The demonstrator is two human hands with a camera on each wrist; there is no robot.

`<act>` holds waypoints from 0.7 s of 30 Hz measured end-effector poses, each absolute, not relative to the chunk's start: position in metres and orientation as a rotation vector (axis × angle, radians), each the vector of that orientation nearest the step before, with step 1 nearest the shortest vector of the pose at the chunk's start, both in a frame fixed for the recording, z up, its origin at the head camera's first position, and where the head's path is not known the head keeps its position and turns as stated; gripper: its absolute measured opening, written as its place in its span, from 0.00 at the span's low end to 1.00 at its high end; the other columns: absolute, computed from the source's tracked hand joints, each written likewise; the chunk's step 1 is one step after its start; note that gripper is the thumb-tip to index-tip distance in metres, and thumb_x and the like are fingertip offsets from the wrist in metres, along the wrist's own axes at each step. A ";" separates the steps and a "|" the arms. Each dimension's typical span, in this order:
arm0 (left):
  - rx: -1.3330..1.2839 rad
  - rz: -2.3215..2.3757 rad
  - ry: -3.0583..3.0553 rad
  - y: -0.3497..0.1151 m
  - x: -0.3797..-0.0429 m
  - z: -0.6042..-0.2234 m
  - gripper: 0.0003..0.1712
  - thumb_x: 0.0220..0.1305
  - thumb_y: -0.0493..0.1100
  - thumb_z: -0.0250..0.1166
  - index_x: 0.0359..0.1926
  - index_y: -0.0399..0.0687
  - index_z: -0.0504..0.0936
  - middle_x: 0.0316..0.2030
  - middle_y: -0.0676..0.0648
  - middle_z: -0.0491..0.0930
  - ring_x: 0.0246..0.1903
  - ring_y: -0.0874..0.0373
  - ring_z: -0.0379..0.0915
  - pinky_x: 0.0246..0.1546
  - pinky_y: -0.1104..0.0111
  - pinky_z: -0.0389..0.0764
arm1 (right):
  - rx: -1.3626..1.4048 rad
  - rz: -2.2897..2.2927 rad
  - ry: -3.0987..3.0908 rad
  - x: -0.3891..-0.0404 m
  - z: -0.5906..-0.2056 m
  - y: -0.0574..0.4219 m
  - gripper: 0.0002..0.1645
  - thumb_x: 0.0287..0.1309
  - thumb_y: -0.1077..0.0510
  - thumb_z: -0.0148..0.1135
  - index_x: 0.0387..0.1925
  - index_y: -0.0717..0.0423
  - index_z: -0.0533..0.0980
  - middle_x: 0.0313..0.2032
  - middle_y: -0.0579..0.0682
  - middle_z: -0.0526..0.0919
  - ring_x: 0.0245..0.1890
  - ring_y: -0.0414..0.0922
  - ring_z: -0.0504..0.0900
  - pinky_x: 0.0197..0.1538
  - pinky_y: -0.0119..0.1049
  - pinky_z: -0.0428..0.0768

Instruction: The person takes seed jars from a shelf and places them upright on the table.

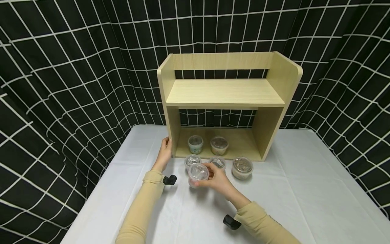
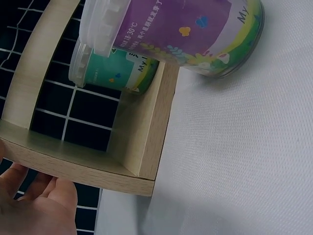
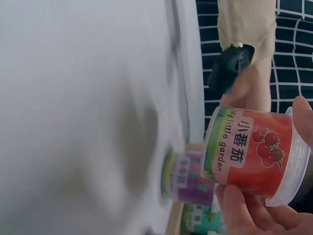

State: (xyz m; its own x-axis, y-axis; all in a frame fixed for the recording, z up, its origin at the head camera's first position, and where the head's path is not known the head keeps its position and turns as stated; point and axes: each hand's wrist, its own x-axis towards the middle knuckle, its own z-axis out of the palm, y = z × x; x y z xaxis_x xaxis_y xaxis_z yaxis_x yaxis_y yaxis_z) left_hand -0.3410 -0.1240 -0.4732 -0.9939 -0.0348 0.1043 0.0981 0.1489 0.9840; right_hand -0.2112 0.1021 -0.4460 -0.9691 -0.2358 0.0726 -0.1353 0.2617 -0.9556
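Observation:
My right hand (image 1: 217,181) grips a small plastic tub (image 1: 198,173) with a clear lid, thumb on one side and fingers on the other. In the right wrist view this tub (image 3: 254,152) has a red label with cherry tomatoes and lies tilted, close over the white cloth. My left hand (image 1: 164,154) holds the left side panel of a wooden shelf unit (image 1: 225,91) near its front edge; in the left wrist view its fingers (image 2: 61,196) go behind the panel. A purple-labelled tub (image 2: 190,34) stands just behind the red one, before the shelf.
On the lower shelf board stand a teal tub (image 1: 195,145) and another lidded tub (image 1: 219,146). In front of the unit, one tub (image 1: 218,162) is partly behind my right hand, and another tub (image 1: 242,168) stands to its right. Black grid-patterned curtains (image 1: 61,84) surround the white-covered table (image 1: 304,189).

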 end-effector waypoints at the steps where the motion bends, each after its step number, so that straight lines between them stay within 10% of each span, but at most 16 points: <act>1: -0.063 -1.981 -2.303 -0.124 -0.341 -0.473 0.27 0.74 0.51 0.40 0.66 0.41 0.55 0.63 0.39 0.58 0.63 0.45 0.53 0.61 0.53 0.57 | -0.362 -1.825 2.418 -0.208 -0.443 0.101 0.43 0.34 0.60 0.79 0.55 0.63 0.70 0.43 0.54 0.78 0.39 0.48 0.76 0.43 0.40 0.75; 21: -0.065 -2.012 -2.277 -0.123 -0.338 -0.470 0.27 0.74 0.50 0.40 0.66 0.39 0.55 0.63 0.38 0.58 0.62 0.44 0.54 0.60 0.52 0.58 | -0.428 -1.707 2.481 -0.204 -0.463 0.085 0.46 0.32 0.61 0.79 0.57 0.67 0.68 0.44 0.55 0.76 0.41 0.51 0.74 0.45 0.45 0.74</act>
State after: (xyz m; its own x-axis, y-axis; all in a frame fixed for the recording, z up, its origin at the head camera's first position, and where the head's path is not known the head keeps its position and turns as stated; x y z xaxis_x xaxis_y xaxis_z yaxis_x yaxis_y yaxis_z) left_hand -0.3385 -0.1231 -0.4696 -0.9939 -0.0357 0.1046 0.0994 0.1252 0.9871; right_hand -0.2043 0.0850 -0.4634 -0.9556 -0.2846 0.0764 -0.1731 0.3323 -0.9272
